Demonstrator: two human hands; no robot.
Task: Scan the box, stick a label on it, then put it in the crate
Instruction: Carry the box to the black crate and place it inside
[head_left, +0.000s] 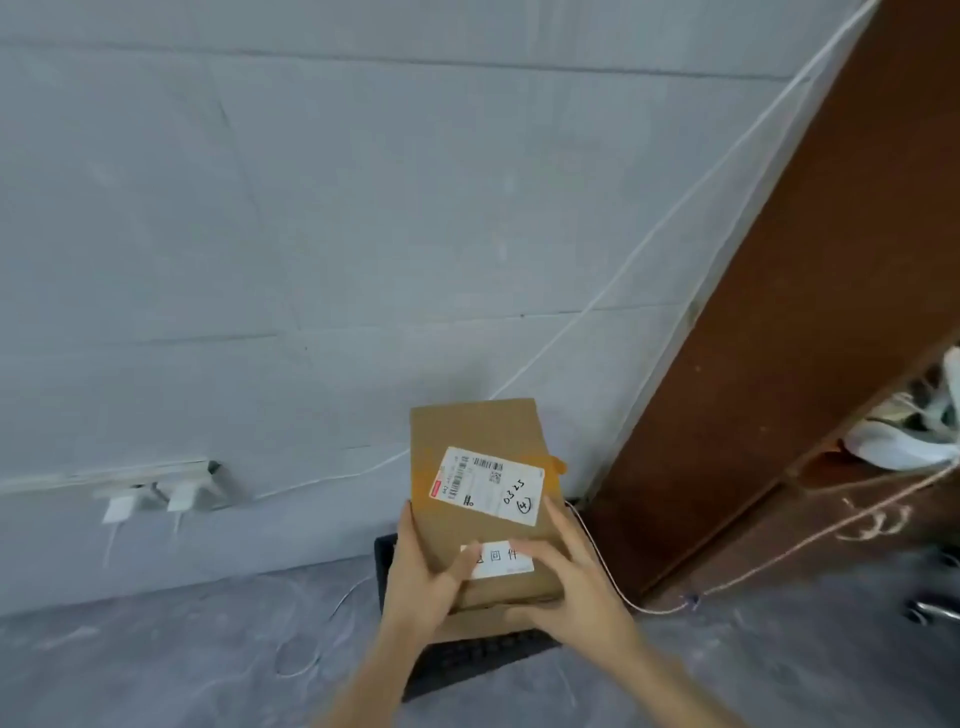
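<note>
A brown cardboard box (478, 431) is held up in front of me, its far end tilted toward the wall. It carries a white shipping label (485, 486) with barcodes and handwriting, and a smaller white label (500, 558) with printed characters near its close end. My left hand (421, 577) grips the box's left edge, thumb lying on the small label. My right hand (571, 582) holds the right edge, fingers pressing on that same label. Below the box lies a black crate (467, 662), mostly hidden by box and arms.
A grey block wall (311, 234) rises ahead, with a power strip (156, 488) and white plugs low on the left. White cables run across wall and floor. A brown wooden shelf unit (810, 338) stands at the right, holding white shoes (904, 441).
</note>
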